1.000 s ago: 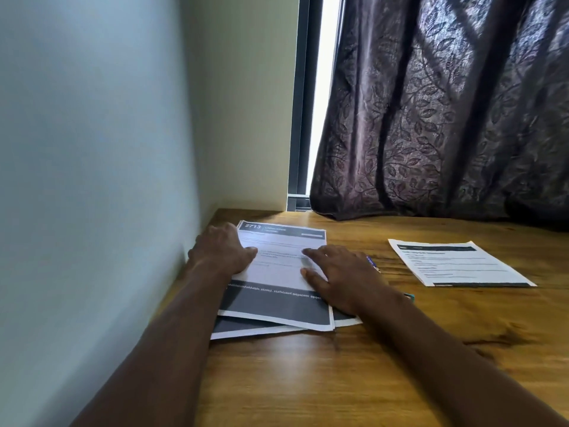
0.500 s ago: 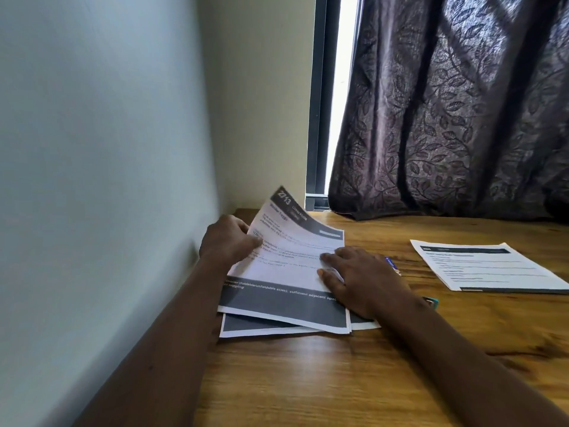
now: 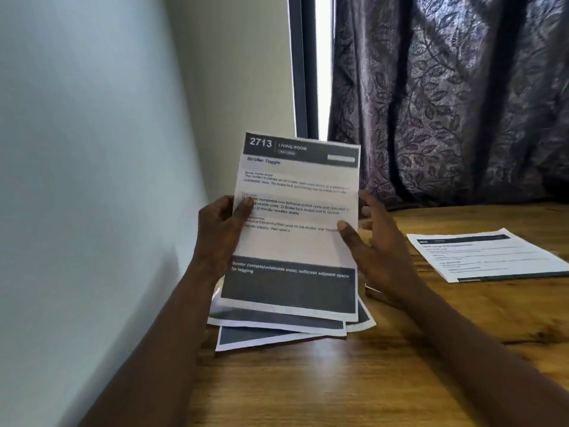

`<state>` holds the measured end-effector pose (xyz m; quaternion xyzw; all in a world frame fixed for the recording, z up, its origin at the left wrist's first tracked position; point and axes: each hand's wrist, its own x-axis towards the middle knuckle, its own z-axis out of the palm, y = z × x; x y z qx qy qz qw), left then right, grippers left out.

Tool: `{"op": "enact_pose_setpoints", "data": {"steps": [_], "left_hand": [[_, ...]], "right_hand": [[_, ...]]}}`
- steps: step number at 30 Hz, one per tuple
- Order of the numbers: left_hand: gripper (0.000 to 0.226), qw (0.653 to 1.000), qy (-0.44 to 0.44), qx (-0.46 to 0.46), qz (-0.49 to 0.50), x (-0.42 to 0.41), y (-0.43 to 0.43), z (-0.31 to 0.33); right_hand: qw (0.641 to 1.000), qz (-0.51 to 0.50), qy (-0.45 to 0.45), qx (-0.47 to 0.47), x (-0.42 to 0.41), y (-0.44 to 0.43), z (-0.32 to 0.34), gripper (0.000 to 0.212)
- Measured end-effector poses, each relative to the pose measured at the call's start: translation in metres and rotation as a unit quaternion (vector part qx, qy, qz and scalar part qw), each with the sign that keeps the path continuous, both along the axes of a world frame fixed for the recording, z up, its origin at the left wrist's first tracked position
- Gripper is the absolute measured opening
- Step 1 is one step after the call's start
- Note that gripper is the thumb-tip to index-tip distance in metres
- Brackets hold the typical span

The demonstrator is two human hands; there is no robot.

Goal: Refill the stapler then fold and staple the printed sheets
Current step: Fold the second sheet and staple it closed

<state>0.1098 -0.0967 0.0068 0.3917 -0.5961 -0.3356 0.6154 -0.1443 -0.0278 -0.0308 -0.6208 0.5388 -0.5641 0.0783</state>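
Upright, one sheet (image 3: 295,241) — left hand (image 3: 215,238), right hand (image 3: 378,254) gripping

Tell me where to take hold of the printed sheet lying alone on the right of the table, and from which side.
I'd take the lone sheet at its near-left corner, coming from the left with the right hand, which is nearest. It lies flat on the table, so slide a fingertip under that corner, then pinch.
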Motion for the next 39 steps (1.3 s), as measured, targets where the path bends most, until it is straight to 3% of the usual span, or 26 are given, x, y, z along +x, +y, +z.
{"op": "enact_pose_setpoints", "data": {"steps": [3, 5, 7, 12, 17, 20, 28, 39], "left_hand": [[0.012, 0.999, 0.032, -0.017, -0.002, -0.01, 0.001, 0.0], [0.009, 0.999, 0.03, -0.03, -0.007, -0.015, 0.002, 0.001], [0.01, 0.999, 0.032, -0.036, -0.021, -0.018, 0.003, 0.001], [0.052, 0.997, 0.038, -0.037, -0.057, -0.022, 0.005, 0.002], [0.052, 0.995, -0.004, -0.076, -0.067, -0.026, 0.007, 0.002], [0.056, 0.994, -0.008, -0.087, -0.073, -0.028, 0.009, 0.002], [0.041, 0.986, -0.052, -0.09, -0.128, -0.033, 0.014, 0.003], [0.038, 0.985, 0.008, -0.059, -0.161, -0.029, 0.009, 0.001]], "right_hand": [[0.982, 0.104, -0.155, 0.012, -0.004, 0.005, 0.004, 0.073], [0.971, 0.144, -0.19, -0.007, -0.007, 0.007, 0.006, 0.093], [0.969, 0.148, -0.197, -0.032, -0.009, 0.008, 0.009, 0.099], [0.969, 0.117, -0.205, -0.07, -0.015, 0.01, 0.016, 0.062], [0.959, 0.12, -0.25, -0.064, -0.023, 0.008, 0.016, 0.033], [0.952, 0.12, -0.272, -0.069, -0.025, 0.007, 0.016, 0.031], [0.944, 0.115, -0.298, -0.08, -0.033, 0.008, 0.018, 0.032], [0.946, 0.141, -0.286, -0.05, -0.041, 0.01, 0.023, 0.032]]}}
